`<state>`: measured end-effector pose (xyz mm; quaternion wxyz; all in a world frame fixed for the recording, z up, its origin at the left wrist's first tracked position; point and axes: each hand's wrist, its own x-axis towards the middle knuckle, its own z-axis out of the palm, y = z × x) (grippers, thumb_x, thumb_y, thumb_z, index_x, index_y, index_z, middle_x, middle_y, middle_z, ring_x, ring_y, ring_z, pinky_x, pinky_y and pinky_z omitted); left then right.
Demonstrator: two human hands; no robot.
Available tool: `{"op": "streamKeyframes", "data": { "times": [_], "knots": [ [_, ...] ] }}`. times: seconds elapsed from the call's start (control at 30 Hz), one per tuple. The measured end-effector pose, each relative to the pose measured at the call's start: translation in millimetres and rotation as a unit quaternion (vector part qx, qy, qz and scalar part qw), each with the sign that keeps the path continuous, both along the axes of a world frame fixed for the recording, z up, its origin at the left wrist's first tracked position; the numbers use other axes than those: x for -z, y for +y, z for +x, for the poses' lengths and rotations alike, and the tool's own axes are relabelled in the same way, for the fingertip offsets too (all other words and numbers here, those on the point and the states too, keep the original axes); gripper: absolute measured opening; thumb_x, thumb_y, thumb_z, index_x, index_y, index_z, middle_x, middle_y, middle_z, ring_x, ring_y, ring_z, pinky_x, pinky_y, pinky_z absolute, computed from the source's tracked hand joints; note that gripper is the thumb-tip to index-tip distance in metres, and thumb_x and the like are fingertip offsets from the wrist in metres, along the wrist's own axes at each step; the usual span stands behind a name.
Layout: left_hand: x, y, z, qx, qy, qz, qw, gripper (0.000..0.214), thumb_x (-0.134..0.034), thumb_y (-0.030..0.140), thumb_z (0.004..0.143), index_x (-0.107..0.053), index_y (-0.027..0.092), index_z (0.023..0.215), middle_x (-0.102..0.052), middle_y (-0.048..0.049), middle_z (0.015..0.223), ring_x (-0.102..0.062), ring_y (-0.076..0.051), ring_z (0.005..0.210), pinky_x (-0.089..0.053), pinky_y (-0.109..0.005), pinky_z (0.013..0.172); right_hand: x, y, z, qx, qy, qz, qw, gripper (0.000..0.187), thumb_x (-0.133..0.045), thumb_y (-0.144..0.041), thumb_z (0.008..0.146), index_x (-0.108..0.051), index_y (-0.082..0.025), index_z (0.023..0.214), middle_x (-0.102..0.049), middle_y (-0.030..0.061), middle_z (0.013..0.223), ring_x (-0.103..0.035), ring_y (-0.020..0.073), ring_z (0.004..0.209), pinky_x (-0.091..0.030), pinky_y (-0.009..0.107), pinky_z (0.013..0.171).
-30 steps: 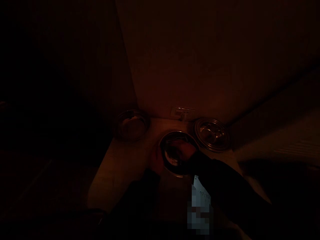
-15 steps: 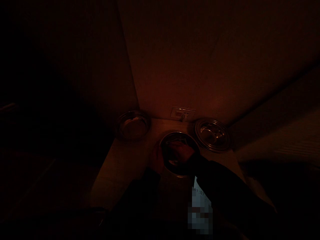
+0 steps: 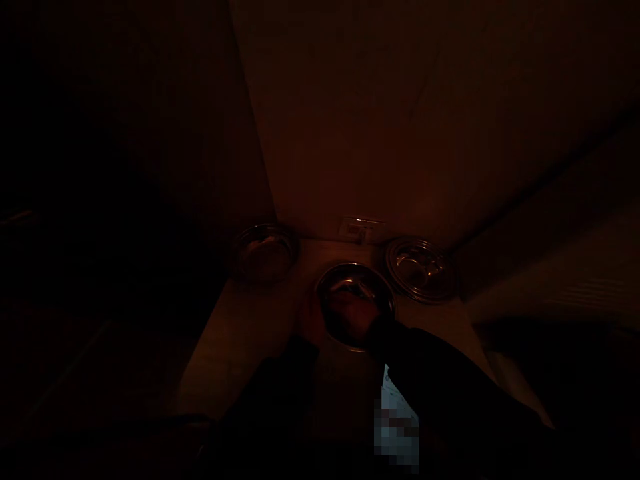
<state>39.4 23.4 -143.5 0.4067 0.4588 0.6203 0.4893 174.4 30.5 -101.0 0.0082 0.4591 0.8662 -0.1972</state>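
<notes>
The scene is very dark. A round metal bowl (image 3: 371,281) stands on a pale counter (image 3: 240,340) in front of me. My left hand (image 3: 311,320) grips the bowl's left rim. My right hand (image 3: 353,315) reaches down inside the bowl, its fingers pressed against the bottom; whether it holds anything is hidden by the dark. Both arms wear dark sleeves.
A second metal bowl (image 3: 263,253) sits at the back left of the counter, a shiny metal dish (image 3: 421,268) at the back right. A wall socket (image 3: 361,229) is on the wall behind. A pale paper tag (image 3: 397,407) hangs near my chest.
My right hand has slid nearer inside the bowl, toward its front wall. The left hand stays on the rim. The view has dimmed slightly.
</notes>
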Motion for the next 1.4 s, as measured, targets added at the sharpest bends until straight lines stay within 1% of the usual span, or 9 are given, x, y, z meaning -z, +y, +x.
{"op": "streamKeyframes", "data": {
  "times": [0.17,0.33,0.47,0.73,0.93,1.03,1.13,1.27,1.4],
  "knots": [
    [0.1,-0.5,-1.7,0.003,0.000,-0.002,1.000,0.041,-0.037,0.023,0.091,-0.058,0.011,0.123,-0.061,-0.0138,0.128,-0.056,-0.024,0.120,-0.040,-0.039,0.106,0.1,19.7,2.7,0.074,-0.028,0.014,0.997,0.045,-0.046,-0.012,0.087,-0.054,-0.016,0.131,-0.049,0.0120,0.141,-0.045,0.0243,0.128,-0.040,0.039,0.103],
    [0.0,-2.7,0.1,-0.003,-0.017,-0.007,1.000,0.041,-0.037,0.023,0.091,-0.058,0.011,0.124,-0.060,-0.0134,0.129,-0.055,-0.024,0.121,-0.040,-0.038,0.106,1.0,24.9,1.5,0.119,-0.039,0.032,0.992,0.044,-0.041,-0.013,0.088,-0.054,-0.016,0.130,-0.050,0.0141,0.138,-0.047,0.0259,0.124,-0.041,0.041,0.101],
    [-1.5,-2.5,1.3,-0.015,-0.014,-0.009,1.000,0.041,-0.037,0.024,0.091,-0.058,0.010,0.124,-0.060,-0.0147,0.128,-0.056,-0.025,0.120,-0.040,-0.040,0.106,-4.9,24.2,-0.5,0.093,-0.048,0.018,0.994,0.042,-0.047,-0.013,0.084,-0.059,-0.017,0.125,-0.053,0.0138,0.134,-0.050,0.0275,0.121,-0.042,0.042,0.099],
    [-2.1,0.4,-2.0,-0.005,-0.005,-0.008,1.000,0.039,-0.039,0.025,0.091,-0.060,0.012,0.121,-0.061,-0.0143,0.128,-0.055,-0.025,0.121,-0.039,-0.040,0.107,-16.1,12.5,5.3,-0.056,-0.035,-0.020,0.998,0.044,-0.056,-0.011,0.077,-0.064,-0.020,0.119,-0.058,0.0082,0.129,-0.048,0.0251,0.122,-0.044,0.038,0.097],
    [-1.6,-1.2,-4.5,0.012,0.000,-0.003,1.000,0.039,-0.039,0.028,0.091,-0.060,0.013,0.121,-0.063,-0.0129,0.125,-0.057,-0.023,0.118,-0.041,-0.038,0.104,-8.4,28.5,23.9,0.000,-0.040,0.009,0.999,0.044,-0.053,-0.017,0.083,-0.058,-0.016,0.127,-0.055,0.0139,0.130,-0.049,0.0277,0.121,-0.041,0.043,0.100],
    [-0.2,-0.7,-2.5,0.004,-0.011,-0.004,1.000,0.040,-0.039,0.031,0.092,-0.060,0.013,0.121,-0.063,-0.0127,0.125,-0.056,-0.024,0.118,-0.040,-0.037,0.105,-8.4,25.0,23.8,0.011,-0.045,0.016,0.999,0.045,-0.053,-0.018,0.082,-0.058,-0.015,0.127,-0.055,0.0141,0.130,-0.048,0.0294,0.120,-0.042,0.044,0.098],
    [-0.3,0.2,0.2,-0.010,-0.015,-0.007,1.000,0.040,-0.036,0.029,0.092,-0.060,0.014,0.121,-0.063,-0.0117,0.125,-0.057,-0.022,0.118,-0.040,-0.036,0.105,-9.9,8.2,14.2,-0.027,-0.044,0.011,0.999,0.041,-0.055,-0.017,0.080,-0.062,-0.017,0.121,-0.055,0.0100,0.133,-0.045,0.0286,0.123,-0.043,0.042,0.098],
    [-2.2,-0.4,-0.2,-0.010,-0.003,-0.016,1.000,0.039,-0.037,0.030,0.092,-0.060,0.014,0.120,-0.063,-0.0117,0.125,-0.057,-0.022,0.117,-0.040,-0.036,0.104,-10.4,-7.5,6.6,-0.070,-0.043,0.000,0.997,0.038,-0.053,-0.015,0.082,-0.064,-0.018,0.118,-0.057,0.0110,0.129,-0.047,0.0271,0.121,-0.046,0.040,0.094],
    [-3.3,-2.3,-3.1,0.000,0.001,-0.018,1.000,0.040,-0.039,0.028,0.092,-0.059,0.012,0.121,-0.061,-0.0138,0.126,-0.055,-0.023,0.119,-0.038,-0.037,0.106,-10.1,7.3,15.8,-0.008,-0.044,0.005,0.999,0.040,-0.050,-0.017,0.086,-0.060,-0.021,0.125,-0.056,0.0104,0.130,-0.048,0.0250,0.122,-0.044,0.039,0.096]
  ]
}}
